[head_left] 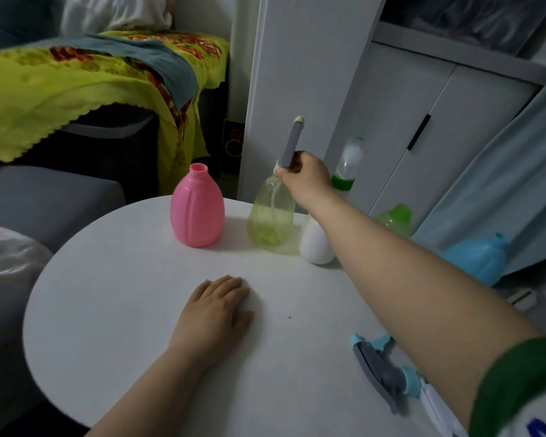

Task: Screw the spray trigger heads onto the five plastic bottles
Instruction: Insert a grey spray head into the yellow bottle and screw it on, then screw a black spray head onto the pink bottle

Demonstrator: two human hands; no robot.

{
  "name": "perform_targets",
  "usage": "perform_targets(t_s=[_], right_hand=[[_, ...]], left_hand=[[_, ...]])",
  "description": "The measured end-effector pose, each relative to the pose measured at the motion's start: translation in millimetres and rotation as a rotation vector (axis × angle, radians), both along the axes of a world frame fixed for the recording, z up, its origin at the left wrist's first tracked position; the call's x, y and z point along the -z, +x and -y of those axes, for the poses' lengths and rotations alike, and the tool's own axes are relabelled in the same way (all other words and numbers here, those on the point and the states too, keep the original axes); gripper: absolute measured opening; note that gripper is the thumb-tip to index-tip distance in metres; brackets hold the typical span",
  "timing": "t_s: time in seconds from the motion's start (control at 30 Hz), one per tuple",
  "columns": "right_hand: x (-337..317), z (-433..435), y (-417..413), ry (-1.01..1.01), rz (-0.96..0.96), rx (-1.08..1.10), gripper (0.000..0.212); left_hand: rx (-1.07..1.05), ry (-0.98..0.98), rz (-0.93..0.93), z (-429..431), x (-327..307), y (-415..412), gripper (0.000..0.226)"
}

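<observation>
Gripping the grey spray trigger head near its base, the right hand has its fingers curled round it, right at the neck of the translucent yellow-green bottle. The head stands tilted, pale tip up; can't tell if it's threaded on. That bottle stands upright at the far side of the round white table.

Pink bottle stands just left of it, apart, neck open with no head on. White bottle is just right of it, its top hidden behind the right forearm. Green bottle and blue bottle sit further right, past the forearm, both partly hidden. A clear-and-green piece shows above the forearm; can't tell what it belongs to.

Second trigger head, grey and light blue, lies on its side near the table's front right edge.

Left hand rests palm down mid-table, fingers straight and close together, holding nothing.

Surroundings: white cabinet behind, yellow-green floral cloth on the left.
</observation>
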State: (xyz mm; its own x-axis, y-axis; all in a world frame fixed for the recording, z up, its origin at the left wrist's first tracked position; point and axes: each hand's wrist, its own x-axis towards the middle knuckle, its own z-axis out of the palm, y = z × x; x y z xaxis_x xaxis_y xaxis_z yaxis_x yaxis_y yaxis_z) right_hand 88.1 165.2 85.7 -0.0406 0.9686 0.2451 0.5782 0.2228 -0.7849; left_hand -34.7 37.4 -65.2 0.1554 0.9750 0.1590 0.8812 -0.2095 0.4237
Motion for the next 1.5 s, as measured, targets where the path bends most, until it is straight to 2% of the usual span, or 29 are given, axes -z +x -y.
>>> perform_targets(t_s=[0.23, 0.53, 0.8, 0.87, 1.0, 1.07, 1.33, 1.4, 1.5], right_hand=[[1.3, -10.3, 0.1, -0.077, 0.022, -0.021, 0.028], [0.8, -7.0, 0.2, -0.070, 0.054, -0.070, 0.031], [-6.2, 6.6, 13.4, -0.057, 0.109, -0.037, 0.048], [-11.1, 16.1, 21.5, 0.011, 0.216, 0.000, 0.041], [-26.4, 43.8, 42.5, 0.153, 0.306, 0.013, 0.009], [-30.9, 60.0, 56.4, 0.144, 0.336, -0.011, 0.006], [-17.6, 109.1, 164.1, -0.081, 0.436, 0.035, 0.004], [-6.6, 112.4, 187.1, -0.221, 0.469, 0.039, 0.008], [14.4, 113.7, 206.2, -0.496, 0.655, -0.027, 0.012]], left_hand=[[0.006, -0.001, 0.036, -1.4, 1.8, -1.3, 0.049], [0.010, -0.003, 0.027, -0.1, 0.6, -1.6, 0.049], [0.011, -0.002, 0.036, -0.2, -0.6, -1.6, 0.048], [0.009, -0.006, 0.028, 0.1, -0.9, -1.8, 0.048], [0.007, -0.015, 0.019, 1.9, -2.8, -1.2, 0.048], [0.004, -0.020, 0.011, 2.7, -3.8, -1.9, 0.048], [0.023, -0.048, 0.021, 10.6, -11.5, 11.7, 0.042], [0.053, -0.045, 0.027, 14.7, -12.6, 23.9, 0.042], [0.099, -0.049, 0.043, 18.7, -12.2, 45.3, 0.043]])
